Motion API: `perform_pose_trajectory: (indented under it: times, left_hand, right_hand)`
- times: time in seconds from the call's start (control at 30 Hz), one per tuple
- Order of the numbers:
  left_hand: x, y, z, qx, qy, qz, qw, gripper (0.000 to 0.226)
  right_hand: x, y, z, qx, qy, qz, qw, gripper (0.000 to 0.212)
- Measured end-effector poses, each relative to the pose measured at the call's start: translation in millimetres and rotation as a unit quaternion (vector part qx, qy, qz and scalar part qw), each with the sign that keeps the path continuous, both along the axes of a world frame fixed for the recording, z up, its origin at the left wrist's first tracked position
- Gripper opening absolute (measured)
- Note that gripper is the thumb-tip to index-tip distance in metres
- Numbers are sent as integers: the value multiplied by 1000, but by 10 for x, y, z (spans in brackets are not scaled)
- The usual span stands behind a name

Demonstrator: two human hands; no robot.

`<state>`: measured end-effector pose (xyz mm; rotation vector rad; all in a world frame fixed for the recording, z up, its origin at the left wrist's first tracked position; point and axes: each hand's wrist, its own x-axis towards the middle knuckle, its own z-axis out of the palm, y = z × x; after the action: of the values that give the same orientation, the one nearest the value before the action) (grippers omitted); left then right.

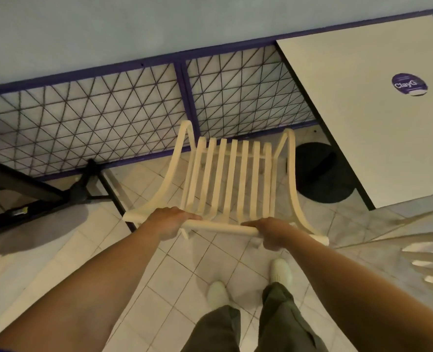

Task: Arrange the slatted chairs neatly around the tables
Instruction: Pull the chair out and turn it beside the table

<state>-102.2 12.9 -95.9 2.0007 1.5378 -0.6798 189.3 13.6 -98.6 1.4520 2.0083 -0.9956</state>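
From the head camera, a cream slatted chair [232, 179] stands on the tiled floor [159, 275] directly ahead of the person, its back nearest them. The left hand [168, 222] is wrapped over the chair's top rail towards its left end, and the right hand [273, 233] is clamped on the same rail towards its right end. Beyond the chair runs a purple-framed mesh fence [124, 115]. To the chair's right is a white square table [378, 115] with a round purple sticker [409, 84], its dark round base [322, 174] just beside the chair. Another slatted chair [428, 260] shows partly, further right. White shoes [281, 271] stand below the chair
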Motion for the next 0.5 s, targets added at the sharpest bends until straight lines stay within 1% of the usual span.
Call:
perform_pose_trajectory:
  times: [0.17,0.33,0.5]
  left_hand:
    - [18,-132,-140,61,-7,25,998,73]
    - [53,-178,-176,62,-20,54,996,58]
    - [73,-206,-152,54,-2,55,997,57]
  right_hand:
    - [26,-35,25,8,-2,4,1000,72]
    - [88,-17,-5,2,20,22,1000,68]
    - [231,41,-38,-18,40,53,998,72]
